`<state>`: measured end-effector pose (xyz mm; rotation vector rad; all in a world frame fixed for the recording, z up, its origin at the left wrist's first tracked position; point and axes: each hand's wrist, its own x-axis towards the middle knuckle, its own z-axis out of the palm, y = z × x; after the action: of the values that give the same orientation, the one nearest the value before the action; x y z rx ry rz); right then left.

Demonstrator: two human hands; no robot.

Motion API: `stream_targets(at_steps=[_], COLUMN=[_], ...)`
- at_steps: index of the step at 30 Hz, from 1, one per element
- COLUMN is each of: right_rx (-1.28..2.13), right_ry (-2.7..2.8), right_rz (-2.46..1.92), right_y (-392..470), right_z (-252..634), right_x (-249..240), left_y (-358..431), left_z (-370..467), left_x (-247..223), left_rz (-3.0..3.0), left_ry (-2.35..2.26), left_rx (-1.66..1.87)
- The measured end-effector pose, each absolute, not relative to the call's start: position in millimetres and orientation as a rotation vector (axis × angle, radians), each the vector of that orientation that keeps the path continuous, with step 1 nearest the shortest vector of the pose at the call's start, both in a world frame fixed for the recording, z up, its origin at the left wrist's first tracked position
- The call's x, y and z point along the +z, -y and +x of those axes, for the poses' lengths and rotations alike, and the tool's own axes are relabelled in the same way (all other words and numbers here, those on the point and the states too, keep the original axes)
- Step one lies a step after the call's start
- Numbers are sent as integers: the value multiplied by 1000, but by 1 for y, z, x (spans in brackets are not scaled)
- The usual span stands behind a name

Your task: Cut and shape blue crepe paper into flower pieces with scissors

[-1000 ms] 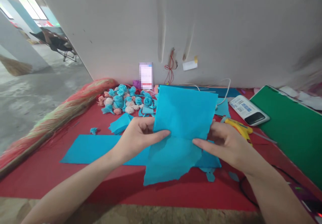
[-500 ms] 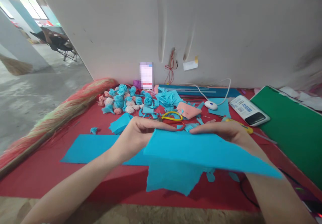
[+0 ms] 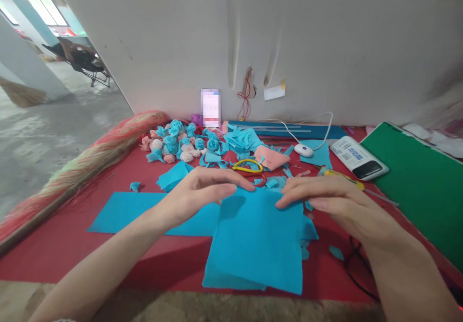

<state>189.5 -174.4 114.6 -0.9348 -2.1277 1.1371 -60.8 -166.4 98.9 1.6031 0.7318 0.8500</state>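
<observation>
A blue crepe paper sheet lies near the front of the table over other blue paper, whose edges show beneath it. My left hand is at the sheet's upper left corner, index finger stretched along the far edge and thumb apart from it. At the upper right, my right hand rests its fingertips on the sheet, fingers extended and thumb separate. Behind the left forearm runs a long blue paper strip. Scissors with yellow and red handles lie just beyond the hands, their blades partly hidden.
Blue, pink and white paper flowers are heaped at the back left, near a propped phone. A white power bank, a yellow cutter and a green board lie right. A fringed bundle borders the left side.
The blue sheet was raised between both hands with its right side stretched out; now it lies down flatter. My right hand's fingers have moved onto its top and the thumb has separated.
</observation>
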Motion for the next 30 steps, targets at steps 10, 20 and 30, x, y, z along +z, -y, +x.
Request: stream_targets(at_steps=[10,20,30], right_rx=[1441,1159,1044], right_ry=[2167,2097,1766], right_rz=[-926,-1078,-1328], right_y=[174,175,184], right_z=[165,192,155], right_x=[107,119,106], left_y=[173,165,164], left_z=[-42,-64,-60], left_x=[92,104,92], left_rz=[1776,1767,1750], left_ry=[-750,-885,-763], left_rx=[709,995,910])
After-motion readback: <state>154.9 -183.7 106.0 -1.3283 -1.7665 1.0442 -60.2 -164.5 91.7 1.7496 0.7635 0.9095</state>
